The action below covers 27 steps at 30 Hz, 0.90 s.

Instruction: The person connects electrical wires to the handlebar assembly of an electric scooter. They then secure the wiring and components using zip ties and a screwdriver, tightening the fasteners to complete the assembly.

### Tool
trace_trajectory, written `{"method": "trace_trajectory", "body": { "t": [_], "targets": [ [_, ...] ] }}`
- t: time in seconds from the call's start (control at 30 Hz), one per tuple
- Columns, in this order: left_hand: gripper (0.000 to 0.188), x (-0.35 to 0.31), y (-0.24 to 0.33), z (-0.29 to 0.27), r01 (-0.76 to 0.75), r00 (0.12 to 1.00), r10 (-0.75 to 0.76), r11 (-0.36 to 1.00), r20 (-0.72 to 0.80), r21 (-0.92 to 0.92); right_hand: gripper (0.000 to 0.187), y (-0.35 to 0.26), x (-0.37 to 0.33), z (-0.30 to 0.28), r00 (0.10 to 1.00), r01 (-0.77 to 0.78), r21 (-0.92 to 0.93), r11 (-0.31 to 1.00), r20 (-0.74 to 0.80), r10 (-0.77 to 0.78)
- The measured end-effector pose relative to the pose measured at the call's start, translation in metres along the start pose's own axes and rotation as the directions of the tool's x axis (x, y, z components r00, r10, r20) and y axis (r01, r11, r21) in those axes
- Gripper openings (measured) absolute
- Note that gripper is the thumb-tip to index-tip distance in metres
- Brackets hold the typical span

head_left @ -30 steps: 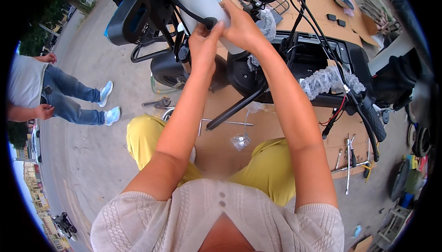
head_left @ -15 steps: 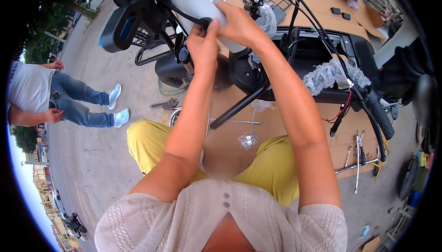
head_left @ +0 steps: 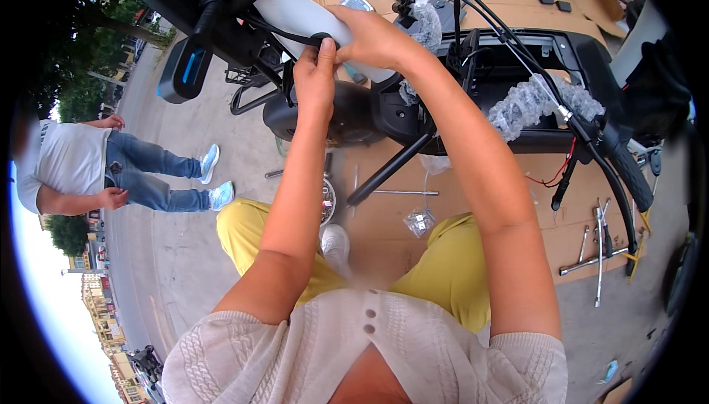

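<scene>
A thick white frame tube [head_left: 299, 14] of a partly assembled electric scooter slants across the top. Black cable [head_left: 277, 29] runs along it to a round black grommet [head_left: 320, 38] in its side. My left hand [head_left: 315, 83] is closed there, its thumb pressed up at the grommet and its other fingers partly hidden. From the right, my right hand [head_left: 369, 38] wraps over the tube just below the grommet, thumb side close to the left thumb; its fingertips are hidden. Below lies the scooter's black body [head_left: 402, 112], with bubble wrap [head_left: 528, 112] around a bar.
Cardboard [head_left: 369, 160] covers the ground under the scooter. A handlebar with a black grip [head_left: 628, 175] and loose cables hangs at right, above wrenches [head_left: 598, 256]. A bowl of small parts [head_left: 327, 201] sits by my shoe [head_left: 336, 245]. Another person [head_left: 111, 168] stands at left.
The whole view has shifted slightly, and the bowl and my shoe show more. Both hands stay on the tube; the left thumb now points more upright beside the grommet.
</scene>
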<state>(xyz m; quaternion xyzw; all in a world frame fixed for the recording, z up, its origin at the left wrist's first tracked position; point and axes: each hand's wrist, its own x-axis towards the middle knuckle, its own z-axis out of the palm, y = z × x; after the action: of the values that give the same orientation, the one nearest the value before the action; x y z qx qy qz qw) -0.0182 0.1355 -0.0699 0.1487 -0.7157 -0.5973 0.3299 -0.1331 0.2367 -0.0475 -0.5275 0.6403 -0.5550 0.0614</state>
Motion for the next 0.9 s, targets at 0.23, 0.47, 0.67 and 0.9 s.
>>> {"method": "trace_trajectory", "body": {
  "t": [0.23,0.47,0.67,0.9],
  "targets": [
    [0.048,0.001,0.004,0.001,0.015,1.000,-0.015,1.000,0.013,0.005,0.057,0.001,0.004,-0.001,1.000,0.000,-0.060,0.998,-0.023,-0.002],
    [0.051,-0.005,0.007,-0.004,0.018,0.999,-0.018,1.000,0.049,0.011,0.056,-0.010,-0.002,-0.006,1.000,-0.018,-0.053,0.998,-0.022,0.017],
    [0.054,-0.003,0.001,-0.005,-0.023,0.997,0.018,0.998,0.076,0.060,0.060,-0.010,-0.002,-0.006,0.998,-0.062,-0.034,0.997,-0.014,0.062],
    [0.058,-0.006,-0.007,-0.012,-0.017,0.995,0.029,0.992,0.091,-0.127,0.064,-0.006,-0.002,-0.009,0.995,0.034,0.108,0.994,0.091,-0.044]
  ]
}}
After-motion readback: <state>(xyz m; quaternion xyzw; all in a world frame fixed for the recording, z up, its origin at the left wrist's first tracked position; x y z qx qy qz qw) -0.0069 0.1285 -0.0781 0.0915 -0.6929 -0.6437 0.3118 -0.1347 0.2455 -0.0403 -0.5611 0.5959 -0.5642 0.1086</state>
